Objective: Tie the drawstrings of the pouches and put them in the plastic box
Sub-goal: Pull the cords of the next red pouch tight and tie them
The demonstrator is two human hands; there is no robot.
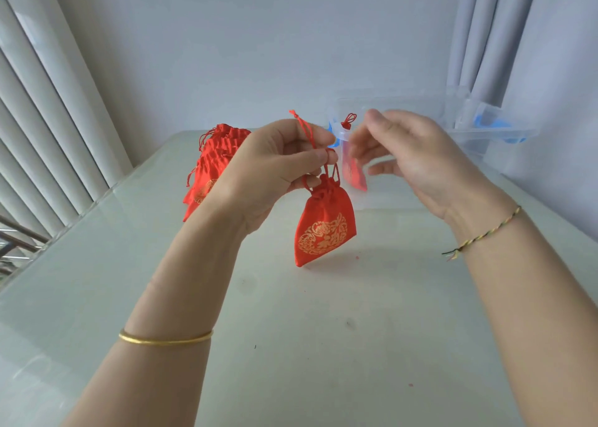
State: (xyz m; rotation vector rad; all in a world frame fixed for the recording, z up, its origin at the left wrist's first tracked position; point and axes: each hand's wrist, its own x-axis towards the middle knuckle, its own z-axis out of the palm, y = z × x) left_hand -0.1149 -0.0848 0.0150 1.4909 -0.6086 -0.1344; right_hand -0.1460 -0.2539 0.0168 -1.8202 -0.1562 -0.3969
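A red pouch (325, 229) with a gold pattern hangs above the table, its mouth gathered. My left hand (278, 168) pinches its red drawstring (305, 129) between thumb and fingers, and one knotted end sticks up above the hand. My right hand (411, 158) hovers just right of the string, blurred, with fingers loosely curled; the other knotted string end (348, 121) shows near its fingertips, and whether it holds that end I cannot tell. The clear plastic box (404, 109) stands behind my right hand with a red pouch (354, 174) inside.
A pile of several red pouches (213, 164) lies on the pale glass table (291, 329) behind my left hand. Blue latches (495, 126) show on the box. White curtains hang at the left and right, and the table's left edge runs close by.
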